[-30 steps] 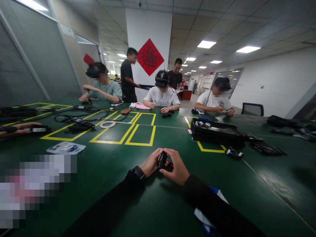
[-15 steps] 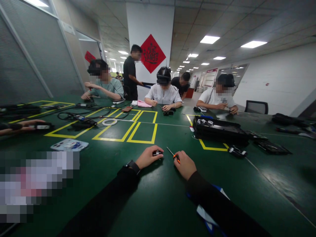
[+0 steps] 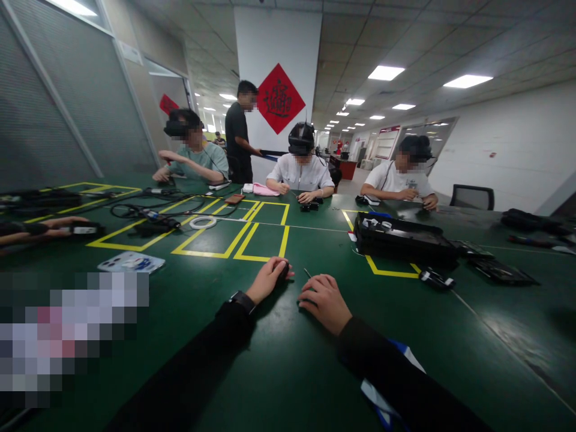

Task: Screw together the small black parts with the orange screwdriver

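Observation:
My left hand (image 3: 269,281) is closed around a small black object (image 3: 283,272), held just over the green table; its kind I cannot make out. To its right, my right hand (image 3: 327,303) is curled low at the table with its back turned up. The thin metal shaft of a screwdriver (image 3: 306,273) pokes out beyond its fingers, while the handle is hidden beneath the hand. A small gap separates the two hands.
A black open case (image 3: 405,240) stands on the table (image 3: 288,372) at right, beside a small black device (image 3: 436,279). At left lie a phone (image 3: 131,262), a white cable coil (image 3: 202,222) and black cables. Several people sit opposite; a co-worker's hand (image 3: 63,228) shows at far left.
My left hand has turned, and the black object in it has tilted. My right hand has rolled over and slid slightly left, covering the orange-and-black screwdriver handle. The view has shifted a little.

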{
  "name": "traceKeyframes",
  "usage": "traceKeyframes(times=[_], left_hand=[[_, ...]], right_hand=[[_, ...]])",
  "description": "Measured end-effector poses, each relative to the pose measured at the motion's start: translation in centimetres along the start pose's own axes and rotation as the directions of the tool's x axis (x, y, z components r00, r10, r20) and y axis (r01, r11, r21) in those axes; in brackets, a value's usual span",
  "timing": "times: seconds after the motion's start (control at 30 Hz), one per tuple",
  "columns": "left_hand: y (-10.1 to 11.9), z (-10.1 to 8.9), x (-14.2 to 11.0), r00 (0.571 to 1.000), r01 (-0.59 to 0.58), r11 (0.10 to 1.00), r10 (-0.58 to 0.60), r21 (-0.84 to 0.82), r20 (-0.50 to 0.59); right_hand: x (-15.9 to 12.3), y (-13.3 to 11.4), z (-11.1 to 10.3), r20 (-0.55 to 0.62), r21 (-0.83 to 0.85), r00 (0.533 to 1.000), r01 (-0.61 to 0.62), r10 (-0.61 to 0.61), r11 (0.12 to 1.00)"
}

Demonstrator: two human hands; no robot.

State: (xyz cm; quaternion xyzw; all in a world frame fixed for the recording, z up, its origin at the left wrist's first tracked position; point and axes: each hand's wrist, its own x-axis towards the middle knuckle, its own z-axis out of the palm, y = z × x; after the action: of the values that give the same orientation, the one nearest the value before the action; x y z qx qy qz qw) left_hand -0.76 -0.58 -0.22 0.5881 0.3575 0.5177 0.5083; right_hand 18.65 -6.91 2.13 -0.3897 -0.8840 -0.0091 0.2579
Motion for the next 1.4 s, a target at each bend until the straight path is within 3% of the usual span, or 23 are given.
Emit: traceKeyframes(times=[0.1,0.23,0.53,0.73,0.93,1.1,1.2,1.4], left_hand=[[-0.1,-0.1,0.1,1.0,-0.002,1.0,0.002,-0.004,-0.027],[0.0,-0.1,0.0,0.997,-0.059,0.989,0.064,0.136,-0.03],[0.6,0.8,-0.6,0.993,-0.115,0.931,0.105,0.347,0.047],[0.8,0.5,-0.6,0.988,-0.137,0.862,0.156,0.488,0.002],[0.7,0.8,-0.8,1.0,0.006,0.976,-0.003,0.217,-0.017],[1.2,1.7,-1.3,0.997,0.021,0.989,-0.011,0.144,-0.072],[1.9,3.2,-1.7,0.989,-0.004,0.999,0.011,0.053,-0.144],[3.1,7.2,-3.0,1.0,0.013,0.97,-0.019,-0.241,-0.022]], right_hand=[[0.1,0.1,0.5,0.033,0.011,0.999,0.005,-0.005,1.0],[0.0,-0.1,0.7,0.063,-0.013,0.998,0.0,0.001,1.0],[0.4,-1.8,0.9,0.113,-0.308,0.992,0.095,-0.063,0.947],[-0.1,-2.1,0.8,0.05,-0.242,0.999,0.001,0.012,0.97],[-0.2,-1.8,0.9,0.0,-0.202,0.998,-0.058,0.06,0.978],[0.1,-2.1,0.3,-0.044,-0.136,0.997,-0.064,0.059,0.989],[0.5,-2.6,-1.0,-0.152,-0.012,0.979,-0.141,0.138,0.99],[1.9,-2.9,-2.9,-0.21,0.274,0.941,-0.202,0.264,0.94]])
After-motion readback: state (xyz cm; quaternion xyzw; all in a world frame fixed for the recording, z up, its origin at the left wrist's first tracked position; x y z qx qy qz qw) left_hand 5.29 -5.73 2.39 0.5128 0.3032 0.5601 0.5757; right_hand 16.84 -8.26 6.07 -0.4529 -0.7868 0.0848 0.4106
